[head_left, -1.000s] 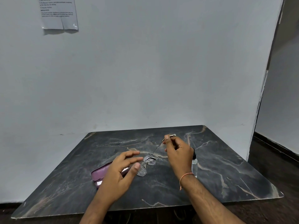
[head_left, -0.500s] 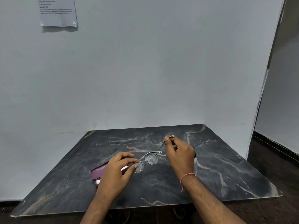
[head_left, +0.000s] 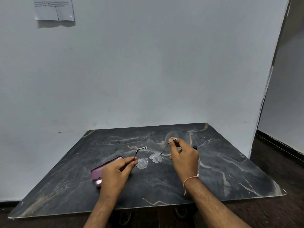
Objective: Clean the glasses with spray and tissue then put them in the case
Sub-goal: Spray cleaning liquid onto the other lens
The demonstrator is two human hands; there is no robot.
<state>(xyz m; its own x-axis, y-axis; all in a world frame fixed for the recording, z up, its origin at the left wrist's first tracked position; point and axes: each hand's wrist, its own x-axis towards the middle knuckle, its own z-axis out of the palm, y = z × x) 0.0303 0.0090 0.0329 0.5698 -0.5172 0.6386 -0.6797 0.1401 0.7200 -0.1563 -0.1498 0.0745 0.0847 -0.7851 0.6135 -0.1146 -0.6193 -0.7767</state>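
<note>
The thin metal-framed glasses (head_left: 148, 160) hang above the dark marble table (head_left: 230, 170), both temples unfolded, with droplets on the lenses. My left hand (head_left: 116, 173) pinches the left temple near its hinge. My right hand (head_left: 183, 157) pinches the right temple near its tip. The purple case (head_left: 100, 170) lies open on the table, partly hidden behind my left hand. Only the black cap of the spray bottle (head_left: 195, 147) shows behind my right hand. No tissue is visible.
The table stands against a pale wall with a paper notice (head_left: 54, 9) taped at the upper left. The wall ends in a corner on the right (head_left: 269, 89), beyond which lies dark floor.
My left hand went from open to gripping the left temple. The glasses were unfolded and spread level between both hands.
</note>
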